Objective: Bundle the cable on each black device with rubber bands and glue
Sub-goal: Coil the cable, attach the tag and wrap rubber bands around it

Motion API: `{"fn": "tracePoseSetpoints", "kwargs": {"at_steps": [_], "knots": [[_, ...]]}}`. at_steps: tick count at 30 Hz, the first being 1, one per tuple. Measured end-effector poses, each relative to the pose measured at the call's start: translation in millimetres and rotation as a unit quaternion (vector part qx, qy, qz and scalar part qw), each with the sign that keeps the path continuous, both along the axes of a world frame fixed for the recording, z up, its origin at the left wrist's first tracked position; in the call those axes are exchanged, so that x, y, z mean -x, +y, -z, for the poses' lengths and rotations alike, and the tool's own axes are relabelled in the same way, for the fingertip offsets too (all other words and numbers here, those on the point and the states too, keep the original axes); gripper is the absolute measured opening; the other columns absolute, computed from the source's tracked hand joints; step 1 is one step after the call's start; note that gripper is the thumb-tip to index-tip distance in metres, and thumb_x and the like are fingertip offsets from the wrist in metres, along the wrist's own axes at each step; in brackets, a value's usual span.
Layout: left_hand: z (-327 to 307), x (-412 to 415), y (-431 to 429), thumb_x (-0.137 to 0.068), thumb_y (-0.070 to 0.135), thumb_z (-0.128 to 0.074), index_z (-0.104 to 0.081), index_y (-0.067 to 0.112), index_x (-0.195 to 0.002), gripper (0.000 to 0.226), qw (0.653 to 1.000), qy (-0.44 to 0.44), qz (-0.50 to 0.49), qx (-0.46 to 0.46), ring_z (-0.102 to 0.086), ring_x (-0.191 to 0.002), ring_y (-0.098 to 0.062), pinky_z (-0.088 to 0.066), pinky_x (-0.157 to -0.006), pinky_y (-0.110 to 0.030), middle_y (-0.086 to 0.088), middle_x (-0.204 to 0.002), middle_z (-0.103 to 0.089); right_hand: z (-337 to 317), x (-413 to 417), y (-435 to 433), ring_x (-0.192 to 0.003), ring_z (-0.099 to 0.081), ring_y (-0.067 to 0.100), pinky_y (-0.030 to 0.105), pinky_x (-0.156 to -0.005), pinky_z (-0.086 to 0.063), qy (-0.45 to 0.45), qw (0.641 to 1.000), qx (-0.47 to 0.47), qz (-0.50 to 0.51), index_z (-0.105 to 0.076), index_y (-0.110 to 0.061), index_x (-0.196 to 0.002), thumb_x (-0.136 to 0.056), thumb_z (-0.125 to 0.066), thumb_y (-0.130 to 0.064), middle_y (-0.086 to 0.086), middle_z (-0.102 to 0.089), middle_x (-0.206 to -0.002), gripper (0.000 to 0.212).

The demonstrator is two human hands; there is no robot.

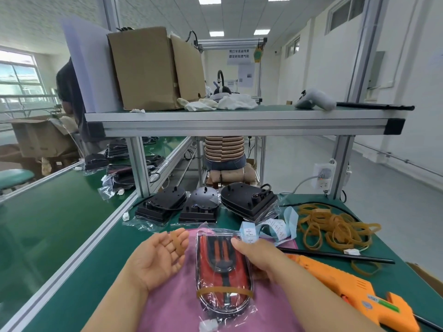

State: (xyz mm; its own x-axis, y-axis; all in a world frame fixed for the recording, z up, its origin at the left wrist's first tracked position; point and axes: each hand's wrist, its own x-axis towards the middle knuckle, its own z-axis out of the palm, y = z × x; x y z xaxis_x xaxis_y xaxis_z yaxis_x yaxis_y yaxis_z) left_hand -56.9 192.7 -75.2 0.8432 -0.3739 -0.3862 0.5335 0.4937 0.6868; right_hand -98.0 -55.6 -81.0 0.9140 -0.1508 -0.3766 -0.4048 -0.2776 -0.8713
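Left hand (158, 257): palm up, your fingers straight, tan rubber band (178, 244) looped over them.
Right hand (261, 258): you're gripping the bagged red-and-black device (221, 267).

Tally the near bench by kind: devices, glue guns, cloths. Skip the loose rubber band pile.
black devices, back row: 3
bagged device: 1
orange glue gun: 1
pink cloth: 1
Total: 6
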Motion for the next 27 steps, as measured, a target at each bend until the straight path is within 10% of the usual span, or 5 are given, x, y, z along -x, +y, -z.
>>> {"fn": "tracePoseSetpoints", "kwargs": {"at_steps": [6,12,18,27], "knots": [[12.2,2.6,0.3,-0.100,-0.003,-0.038,-0.061,0.013,-0.115,0.032,0.999,-0.008,-0.037,-0.009,-0.068,-0.053,-0.010,-0.052,-0.042,-0.019,-0.009,-0.092,-0.077,0.2,-6.0,5.7,-0.063,-0.063,0.016,0.023,-0.060,-0.046,0.052,0.997,-0.058,0.016,-0.067,-0.013,-0.098,-0.076,-0.081,-0.034,0.003,-0.073,-0.074,0.034],[22.6,7.6,2.6,-0.099,0.020,-0.057,-0.063,0.005,-0.114,0.023,0.968,-0.058,-0.060,-0.238,-0.042,-0.037,-0.001,-0.033,-0.029,-0.011,-0.012,-0.090,-0.076,-13.7,4.2,6.8,-0.069,-0.069,0.025,0.039,-0.078,-0.059,0.016,0.970,-0.241,-0.014,-0.069,-0.002,-0.097,-0.083,-0.072,-0.011,0.014,-0.073,-0.084,0.017],[-2.7,23.2,7.3,-0.087,0.045,-0.054,-0.072,0.014,-0.114,0.045,0.949,-0.184,0.063,-0.250,-0.073,-0.090,-0.023,-0.060,-0.072,-0.036,-0.015,-0.114,-0.072,-33.9,18.5,9.5,-0.080,-0.069,0.030,0.050,-0.084,-0.057,-0.098,0.956,-0.269,-0.064,-0.067,-0.008,-0.093,-0.076,-0.074,-0.005,0.016,-0.072,-0.088,0.018],[-50.3,38.5,9.6,-0.056,0.072,-0.076,-0.056,0.026,-0.137,0.095,0.891,-0.340,0.186,-0.236,-0.050,-0.133,-0.028,-0.039,-0.107,-0.061,-0.006,-0.140,-0.058,-29.7,38.4,15.8,-0.092,-0.068,0.037,0.054,-0.090,-0.055,-0.182,0.936,-0.295,-0.064,-0.062,-0.003,-0.115,-0.066,-0.073,-0.003,0.021,-0.070,-0.103,0.050]]}}
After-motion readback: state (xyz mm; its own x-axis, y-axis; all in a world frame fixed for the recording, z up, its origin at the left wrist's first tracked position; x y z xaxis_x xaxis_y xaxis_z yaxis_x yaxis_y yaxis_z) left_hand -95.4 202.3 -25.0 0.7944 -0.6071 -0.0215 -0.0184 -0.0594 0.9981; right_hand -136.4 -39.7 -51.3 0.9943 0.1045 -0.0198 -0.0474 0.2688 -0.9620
